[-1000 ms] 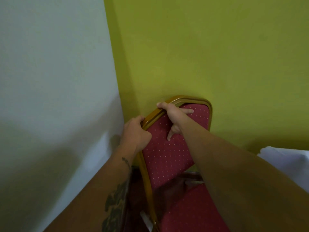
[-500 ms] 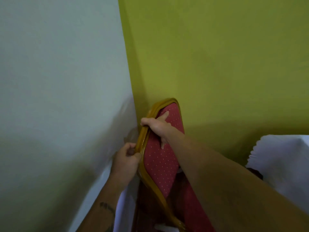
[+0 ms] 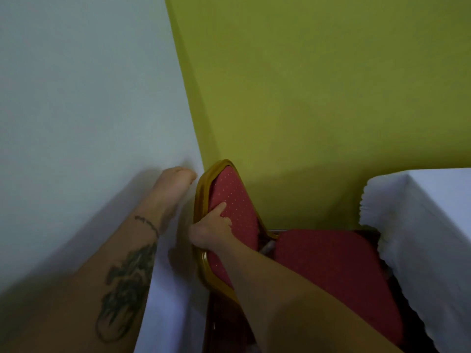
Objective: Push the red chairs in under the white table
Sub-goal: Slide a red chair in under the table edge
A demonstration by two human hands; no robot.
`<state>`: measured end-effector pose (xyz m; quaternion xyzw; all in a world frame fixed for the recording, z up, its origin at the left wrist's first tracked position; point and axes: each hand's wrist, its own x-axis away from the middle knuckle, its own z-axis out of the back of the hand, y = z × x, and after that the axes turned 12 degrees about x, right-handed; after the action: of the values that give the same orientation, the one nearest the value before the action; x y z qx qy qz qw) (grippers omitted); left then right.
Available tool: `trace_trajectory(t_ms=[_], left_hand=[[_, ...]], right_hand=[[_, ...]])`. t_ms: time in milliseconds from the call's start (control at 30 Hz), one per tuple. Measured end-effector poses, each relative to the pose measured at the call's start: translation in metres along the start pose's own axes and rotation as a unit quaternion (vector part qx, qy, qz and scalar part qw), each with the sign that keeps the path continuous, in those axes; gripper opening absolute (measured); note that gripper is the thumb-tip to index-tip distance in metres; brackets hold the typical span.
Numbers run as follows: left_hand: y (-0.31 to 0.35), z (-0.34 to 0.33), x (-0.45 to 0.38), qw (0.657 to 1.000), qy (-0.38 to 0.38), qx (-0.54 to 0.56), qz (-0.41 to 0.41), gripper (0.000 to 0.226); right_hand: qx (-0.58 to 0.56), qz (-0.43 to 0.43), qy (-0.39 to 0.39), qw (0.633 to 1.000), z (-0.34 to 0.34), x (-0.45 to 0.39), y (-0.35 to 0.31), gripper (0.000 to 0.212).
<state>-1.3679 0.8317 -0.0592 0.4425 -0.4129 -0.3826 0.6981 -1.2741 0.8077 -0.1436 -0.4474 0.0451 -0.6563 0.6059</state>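
A red chair (image 3: 331,261) with a dotted padded back and a gold frame stands in the corner of the room, its seat facing right toward the white table (image 3: 433,215). My right hand (image 3: 211,230) grips the gold edge of the backrest, thumb lying on the red padding. My left hand (image 3: 173,187) is off the chair, raised beside the top of the backrest, close to the white wall; its fingers look curled and hold nothing. The seat's right edge reaches under the frilled hem of the tablecloth.
A white wall (image 3: 89,98) is on the left and a green wall (image 3: 318,85) straight ahead, meeting just behind the chair back. Dark floor (image 3: 418,327) shows between the seat and the table skirt.
My left hand has let go of the backrest frame and lifted toward the wall. The chair has turned so its seat points at the table, and my right hand slid lower on the frame.
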Motion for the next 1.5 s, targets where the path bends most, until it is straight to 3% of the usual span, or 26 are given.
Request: trace_trajectory(t_ms=[133, 233, 500, 600, 733, 867, 967, 1067, 1167, 1500], left_hand=[[-0.013, -0.016, 0.022, 0.987, -0.062, -0.144, 0.024, 0.024], [-0.025, -0.029, 0.044, 0.98, -0.07, -0.183, 0.036, 0.015], [-0.042, -0.057, 0.087, 0.979, -0.087, -0.147, 0.109, 0.051], [-0.046, -0.066, 0.09, 0.983, -0.079, -0.131, 0.106, 0.041], [-0.047, -0.075, 0.105, 0.994, -0.047, -0.095, 0.031, 0.01], [-0.055, -0.071, 0.121, 0.996, -0.069, -0.063, -0.005, 0.015], [-0.058, -0.067, 0.128, 0.993, -0.105, -0.046, 0.016, 0.024], [-0.06, -0.07, 0.132, 0.992, -0.121, -0.027, 0.027, 0.015], [-0.056, -0.079, 0.139, 0.987, -0.152, -0.038, 0.036, 0.027], [-0.039, -0.129, 0.158, 0.975, -0.214, -0.04, 0.031, 0.02]], right_hand=[[0.015, 0.032, 0.017, 0.999, -0.024, 0.044, 0.027, 0.118], [0.01, 0.047, -0.012, 0.999, -0.021, 0.07, 0.05, 0.122], [0.035, 0.052, -0.053, 0.997, 0.001, 0.125, 0.107, 0.113], [0.031, 0.041, -0.048, 0.998, 0.007, 0.136, 0.116, 0.111], [0.019, 0.015, -0.019, 1.0, 0.003, 0.144, 0.116, 0.111], [0.02, -0.009, -0.027, 0.999, -0.004, 0.154, 0.114, 0.112], [0.015, -0.029, -0.018, 0.999, -0.008, 0.167, 0.114, 0.112], [0.006, -0.049, -0.022, 0.999, -0.01, 0.176, 0.12, 0.107], [-0.01, -0.071, -0.015, 0.997, -0.006, 0.187, 0.125, 0.111], [-0.006, -0.099, -0.013, 0.995, 0.028, 0.192, 0.161, 0.116]])
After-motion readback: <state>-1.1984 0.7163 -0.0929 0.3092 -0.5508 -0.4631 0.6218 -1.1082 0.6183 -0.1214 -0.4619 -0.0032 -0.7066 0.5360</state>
